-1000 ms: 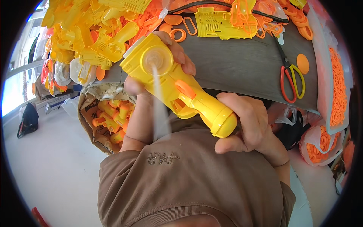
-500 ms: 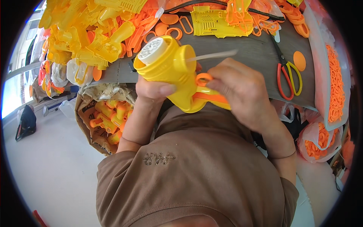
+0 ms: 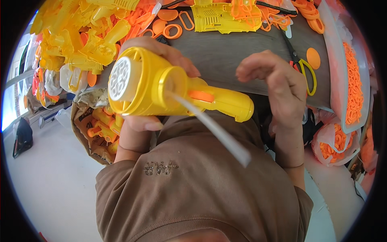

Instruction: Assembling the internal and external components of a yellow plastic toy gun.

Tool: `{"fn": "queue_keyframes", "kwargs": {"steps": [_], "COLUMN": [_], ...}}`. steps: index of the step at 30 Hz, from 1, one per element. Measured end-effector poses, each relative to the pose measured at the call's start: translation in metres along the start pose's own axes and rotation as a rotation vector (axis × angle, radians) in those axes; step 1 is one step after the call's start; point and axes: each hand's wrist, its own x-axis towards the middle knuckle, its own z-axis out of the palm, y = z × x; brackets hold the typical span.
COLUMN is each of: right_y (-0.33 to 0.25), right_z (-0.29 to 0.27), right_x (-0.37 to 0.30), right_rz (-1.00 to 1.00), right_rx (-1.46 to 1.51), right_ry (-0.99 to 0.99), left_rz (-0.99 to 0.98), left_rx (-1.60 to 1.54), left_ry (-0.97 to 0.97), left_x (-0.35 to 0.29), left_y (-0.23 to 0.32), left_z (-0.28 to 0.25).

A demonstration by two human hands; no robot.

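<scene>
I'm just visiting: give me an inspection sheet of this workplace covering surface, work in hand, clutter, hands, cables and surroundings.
Surface: dark grey tabletop, parts along its far side.
Work in hand: yellow handled body with white perforated end and orange trigger; blurred whitish strip extends from its side.
Clutter: yellow parts heaped left; scissors and orange disc right.
Hands: left hand grips the body; right hand raised apart, nothing seen in it.
Cables: black cord-like strip at the back; purpose unclear.
Surroundings: paper sack left, tray of orange pieces right.
</scene>
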Motion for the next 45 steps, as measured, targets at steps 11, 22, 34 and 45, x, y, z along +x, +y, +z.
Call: {"fn": "queue_keyframes", "kwargs": {"steps": [11,22,34,45], "right_y": [0.009,0.024,0.017,0.026], "right_z": [0.010,0.016,-0.072,-0.054], "right_x": [-0.032,-0.046,-0.020,0.008], "right_rz": [-0.105,0.096,0.227,-0.016], "right_rx": [-0.373,-0.112,-0.510,-0.883], "right_ry": [-0.197,0.013,0.338,0.237], "left_rz": [0.079,-0.336,-0.528,-0.589], "left_rx": [0.021,0.053,-0.164,-0.108], "left_ry": [-0.045,0.355,0.438,0.439], "left_x": [0.001,-0.008,-0.018,-0.025], "left_y": [0.002,0.000,-0.028,-0.031], "left_z": [-0.010,0.015,0.007,0.012]}}
